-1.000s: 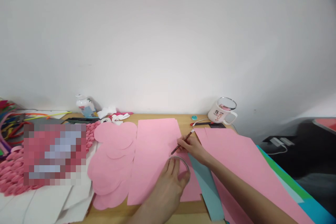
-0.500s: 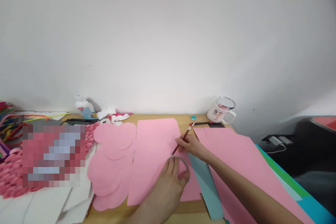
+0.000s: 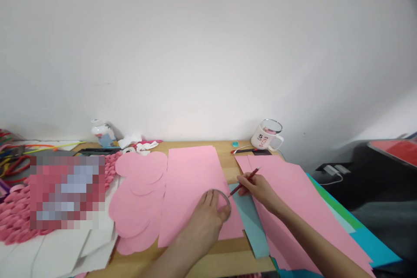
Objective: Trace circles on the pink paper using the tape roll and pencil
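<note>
My left hand (image 3: 206, 221) presses flat on a round ring-shaped object (image 3: 222, 200) lying on a pink paper sheet (image 3: 192, 186), fingers spread over it. My right hand (image 3: 260, 187) pinches a red pencil (image 3: 245, 180), whose tip touches the ring's right edge. Several cut pink paper circles (image 3: 138, 195) lie overlapped to the left of the sheet.
Large pink sheets (image 3: 286, 195) over blue and green ones lie at the right. A white mug (image 3: 264, 137) stands at the back by the wall, with a small bottle (image 3: 99, 132) and crumpled white scraps at the back left. Pink craft pieces (image 3: 13, 221) and white paper fill the left.
My right hand has carried the pencil from the ring's far side round to its right edge. The left hand has stayed on the ring. The view shifted slightly.
</note>
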Motion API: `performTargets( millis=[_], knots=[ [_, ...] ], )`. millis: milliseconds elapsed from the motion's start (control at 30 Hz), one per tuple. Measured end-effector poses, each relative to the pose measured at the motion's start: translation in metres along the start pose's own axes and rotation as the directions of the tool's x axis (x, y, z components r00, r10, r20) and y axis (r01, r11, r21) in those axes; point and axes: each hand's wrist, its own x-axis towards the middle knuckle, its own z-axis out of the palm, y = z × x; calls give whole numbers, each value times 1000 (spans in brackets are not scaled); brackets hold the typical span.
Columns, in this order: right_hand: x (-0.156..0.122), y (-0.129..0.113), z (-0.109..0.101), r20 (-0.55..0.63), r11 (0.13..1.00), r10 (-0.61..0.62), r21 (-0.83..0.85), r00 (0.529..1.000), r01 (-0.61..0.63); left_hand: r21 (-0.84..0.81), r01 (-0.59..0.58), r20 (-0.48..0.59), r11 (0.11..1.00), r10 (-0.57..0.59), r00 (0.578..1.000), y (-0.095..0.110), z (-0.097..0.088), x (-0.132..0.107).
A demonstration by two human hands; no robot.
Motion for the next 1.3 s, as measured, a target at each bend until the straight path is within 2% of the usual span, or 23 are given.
performTargets(
  millis=[200,467,700,933,1100,1233,1300],
  knots=[
    [-27,7,2,-61,990,-6,140,998,14,-6,-27,-63,1000,27,998,0,-10,-1],
    [-32,11,8,-93,986,-2,168,996,18,26,-47,67,999,45,997,-4,-22,3],
    [-40,16,10,-111,990,-46,125,993,60,1,-18,61,1000,18,998,-4,-26,8],
    [-76,29,16,-190,998,-61,-5,980,62,-20,0,74,1000,1,997,-3,-31,9],
    [-109,38,37,-274,975,-184,-174,944,140,-8,-14,123,1000,15,992,-3,-34,10],
    [-130,45,58,-236,938,-295,-256,926,234,16,-20,156,1000,17,988,-4,-37,13],
    [-137,48,68,-217,897,-391,-305,894,318,11,-29,177,1000,26,984,-5,-39,15]
  ],
)
